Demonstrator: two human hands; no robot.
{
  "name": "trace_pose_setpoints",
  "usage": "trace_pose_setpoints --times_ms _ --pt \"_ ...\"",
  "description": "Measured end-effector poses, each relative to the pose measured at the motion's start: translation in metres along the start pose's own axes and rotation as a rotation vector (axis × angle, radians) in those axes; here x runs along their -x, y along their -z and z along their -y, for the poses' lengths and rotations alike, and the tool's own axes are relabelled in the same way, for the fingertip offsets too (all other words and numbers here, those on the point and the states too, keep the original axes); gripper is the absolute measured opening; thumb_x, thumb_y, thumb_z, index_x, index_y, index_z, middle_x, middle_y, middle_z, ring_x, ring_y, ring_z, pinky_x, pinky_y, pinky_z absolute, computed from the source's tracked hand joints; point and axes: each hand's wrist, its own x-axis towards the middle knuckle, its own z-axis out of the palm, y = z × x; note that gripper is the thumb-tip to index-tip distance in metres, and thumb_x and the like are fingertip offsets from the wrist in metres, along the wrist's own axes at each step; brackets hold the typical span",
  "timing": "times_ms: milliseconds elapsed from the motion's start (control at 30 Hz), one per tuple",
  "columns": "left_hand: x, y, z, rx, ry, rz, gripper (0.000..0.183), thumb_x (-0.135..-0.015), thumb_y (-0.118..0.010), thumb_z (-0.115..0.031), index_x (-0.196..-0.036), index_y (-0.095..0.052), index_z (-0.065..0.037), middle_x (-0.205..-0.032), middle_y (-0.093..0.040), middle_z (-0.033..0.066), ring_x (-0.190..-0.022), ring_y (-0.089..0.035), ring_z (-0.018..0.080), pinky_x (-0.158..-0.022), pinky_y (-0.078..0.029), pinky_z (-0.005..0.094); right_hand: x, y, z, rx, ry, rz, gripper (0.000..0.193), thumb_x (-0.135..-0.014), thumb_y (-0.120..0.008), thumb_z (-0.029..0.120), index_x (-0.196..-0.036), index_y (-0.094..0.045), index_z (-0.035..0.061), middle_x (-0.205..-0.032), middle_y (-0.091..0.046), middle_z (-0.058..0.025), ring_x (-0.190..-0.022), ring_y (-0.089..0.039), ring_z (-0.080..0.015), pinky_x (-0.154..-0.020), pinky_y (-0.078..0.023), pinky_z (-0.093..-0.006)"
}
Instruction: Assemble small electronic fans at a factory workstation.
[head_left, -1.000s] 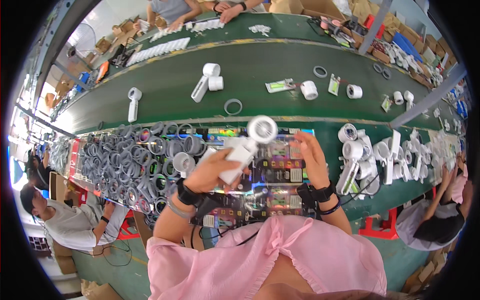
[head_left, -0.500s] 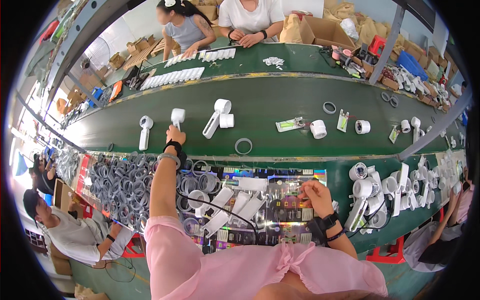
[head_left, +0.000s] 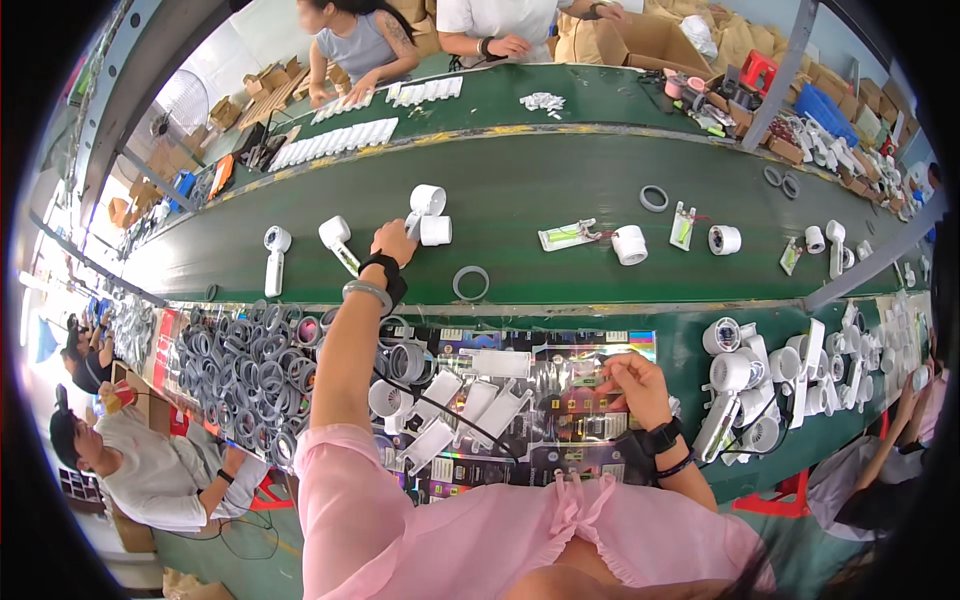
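My left hand (head_left: 394, 243) reaches across the dark green belt, its fingers closed round the handle of a white handheld fan (head_left: 428, 199). Most of that handle is hidden by the hand. Beside the fan's head lies a short white cylindrical housing (head_left: 436, 231). To the left, a second white handheld fan (head_left: 336, 232) lies slantwise, and a third white fan (head_left: 275, 262) points toward me. Over the printed clear plastic sheets (head_left: 575, 400), my right hand (head_left: 638, 388) hovers with its fingers loosely bent and apart, nothing visible in them.
Grey rings (head_left: 250, 365) pile up at the left. White handle covers (head_left: 480, 410) and a black cable (head_left: 450, 420) lie in front of me. White fan parts (head_left: 745, 380) crowd the right side. A grey ring (head_left: 471, 283) lies on the belt. People work across and beside me.
My left hand has moved right from one white fan to another, leaving the first lying slanted on the belt. My right hand stays almost the same.
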Motion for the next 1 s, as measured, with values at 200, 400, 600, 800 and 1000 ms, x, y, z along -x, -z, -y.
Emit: trace_pose_setpoints --times_ms 200,400,600,800,1000 --pt "0.021 0.034 -0.014 0.241 -0.079 -0.034 0.034 -0.079 -0.065 -0.022 -0.103 -0.057 0.001 -0.096 -0.064 0.0201 -0.092 -0.062 0.0358 -0.083 -0.048 0.0433 0.005 0.002 -0.001 -0.015 0.004 0.045 0.016 -0.094 -0.050 0.012 -0.103 -0.058 0.0008 -0.092 -0.062 -0.0046 -0.078 -0.067 -0.0149 -0.051 -0.053 -0.0206" --pt "0.149 0.130 -0.085 1.457 -0.035 0.237 0.027 -0.090 -0.058 -0.014 -0.111 -0.052 0.003 -0.094 -0.064 0.0081 -0.083 -0.063 0.0142 -0.069 -0.052 0.0282 0.001 -0.012 0.024 0.163 -0.027 0.208 0.016 -0.093 -0.054 0.015 -0.099 -0.061 0.0020 -0.087 -0.062 -0.0031 -0.077 -0.063 -0.0099 -0.058 -0.052 -0.0224" --pt "0.280 0.142 -0.069 1.799 -0.089 0.188 0.039 -0.089 -0.057 -0.012 -0.123 -0.044 0.002 -0.102 -0.060 0.0118 -0.079 -0.062 0.0191 -0.064 -0.054 0.0330 -0.051 -0.101 0.065 0.789 0.660 0.468 0.014 -0.083 -0.058 0.019 -0.088 -0.060 0.0051 -0.081 -0.061 -0.0124 -0.074 -0.058 -0.0311 -0.066 -0.046 -0.0382" --pt "0.354 0.114 -0.054 2.166 -0.016 0.227 0.044 -0.091 -0.054 -0.039 -0.121 -0.051 -0.007 -0.085 -0.062 0.0081 -0.051 -0.052 0.0165 -0.050 -0.041 0.0320 -0.135 -0.195 0.028 1.026 0.919 0.243 0.020 -0.077 -0.061 0.020 -0.094 -0.064 0.0100 -0.096 -0.063 -0.0097 -0.099 -0.056 -0.0307 -0.080 -0.049 -0.0417" --pt "0.396 0.109 -0.022 2.452 -0.239 0.264 0.053 -0.098 -0.038 -0.041 -0.137 -0.032 -0.006 -0.078 -0.053 0.0048 -0.046 -0.047 0.0142 -0.043 -0.038 0.0285 -0.154 -0.223 0.029 1.508 0.757 0.207 0.021 -0.075 -0.065 0.025 -0.091 -0.069 0.0133 -0.101 -0.065 -0.0081 -0.102 -0.055 -0.0292 -0.083 -0.048 -0.0446"
